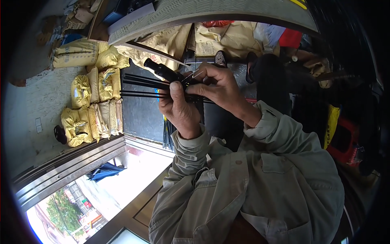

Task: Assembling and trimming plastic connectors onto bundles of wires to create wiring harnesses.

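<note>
In front of my chest I hold what looks like a black umbrella frame, with a thick black handle (162,71) pointing up to the left and several thin black ribs (140,94) sticking out sideways. My left hand (181,106) is closed around its middle, thumb up against the hub. From the right, my right hand (217,87) pinches the same spot with thumb and bent forefinger. A thin shiny metal piece (198,75) shows by its fingertips. The fingers cover the joint itself.
Yellow sacks (109,83) are stacked along the left wall. A patterned tabletop (227,10) curves across the far side, above more sacks (221,40). Black rods (167,134) stand below my left wrist. A blue umbrella (105,171) lies beyond the doorway. At right is a red container (345,140).
</note>
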Tool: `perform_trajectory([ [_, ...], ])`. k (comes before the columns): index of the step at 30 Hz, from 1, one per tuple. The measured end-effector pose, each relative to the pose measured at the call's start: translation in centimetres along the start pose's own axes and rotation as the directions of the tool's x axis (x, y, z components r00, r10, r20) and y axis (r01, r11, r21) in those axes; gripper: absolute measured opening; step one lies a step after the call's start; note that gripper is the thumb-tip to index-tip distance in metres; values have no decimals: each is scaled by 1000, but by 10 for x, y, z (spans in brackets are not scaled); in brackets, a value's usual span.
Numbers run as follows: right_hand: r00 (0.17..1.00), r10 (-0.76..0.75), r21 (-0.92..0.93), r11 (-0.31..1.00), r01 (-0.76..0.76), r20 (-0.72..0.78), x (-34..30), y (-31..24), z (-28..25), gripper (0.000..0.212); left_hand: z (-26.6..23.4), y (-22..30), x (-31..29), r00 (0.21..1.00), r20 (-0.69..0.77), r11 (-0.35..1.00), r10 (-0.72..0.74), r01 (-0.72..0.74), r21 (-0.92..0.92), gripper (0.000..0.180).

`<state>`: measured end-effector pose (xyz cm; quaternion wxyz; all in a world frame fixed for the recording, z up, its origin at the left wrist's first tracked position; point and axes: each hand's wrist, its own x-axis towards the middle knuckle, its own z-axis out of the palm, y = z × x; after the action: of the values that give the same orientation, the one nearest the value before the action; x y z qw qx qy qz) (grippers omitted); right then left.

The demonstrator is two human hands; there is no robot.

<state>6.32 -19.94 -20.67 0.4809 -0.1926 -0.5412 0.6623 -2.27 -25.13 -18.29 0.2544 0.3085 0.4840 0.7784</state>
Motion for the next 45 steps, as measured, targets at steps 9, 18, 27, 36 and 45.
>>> perform_trajectory([
  [9,1000,16,11,1000,-16,-8,-2,-2,1,15,-3,0,0,992,-21,972,-123,117,-204,22],
  [18,987,-160,-242,959,148,-28,-3,2,-1,13,2,-5,-4,998,17,986,-54,57,-158,23],
  [27,992,125,23,992,-124,-13,2,-12,-3,14,4,-9,-8,1000,14,999,12,-11,-45,28],
  [36,997,-18,-97,995,12,-69,-9,-3,1,15,-8,-15,-7,980,74,963,-184,195,-188,27],
  [45,990,-102,-122,988,90,-97,-14,-1,1,11,1,-5,-9,969,55,927,-240,245,-283,20],
])
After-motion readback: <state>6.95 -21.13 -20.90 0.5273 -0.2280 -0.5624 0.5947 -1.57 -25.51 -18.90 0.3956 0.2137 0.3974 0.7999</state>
